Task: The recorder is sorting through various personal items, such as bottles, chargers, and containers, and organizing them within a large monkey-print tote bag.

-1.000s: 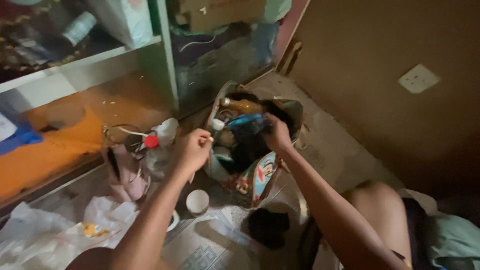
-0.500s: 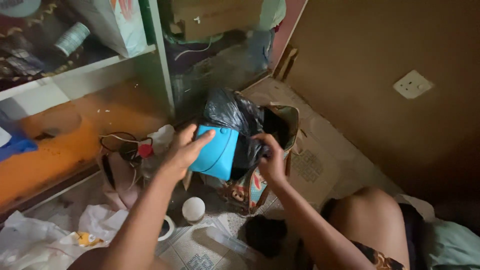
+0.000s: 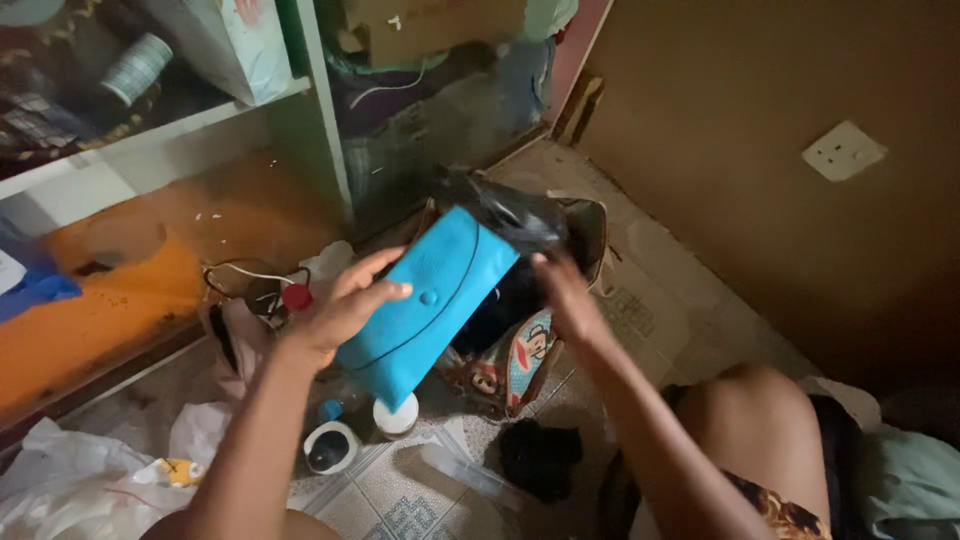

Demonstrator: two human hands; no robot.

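Head view: patterned bag (image 3: 515,365) contains a black plastic bag (image 3: 510,215). Left hand (image 3: 345,305) grips the blue pouch (image 3: 425,300) above it, long axis diagonal, lower-left to upper-right. Right hand (image 3: 565,295) half-open, its hold uncertain.

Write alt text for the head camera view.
A left hand holds a bright blue clutch wallet above a patterned bag on a tiled floor, while the right hand reaches beside it near a black plastic bag. Shelves stand behind.
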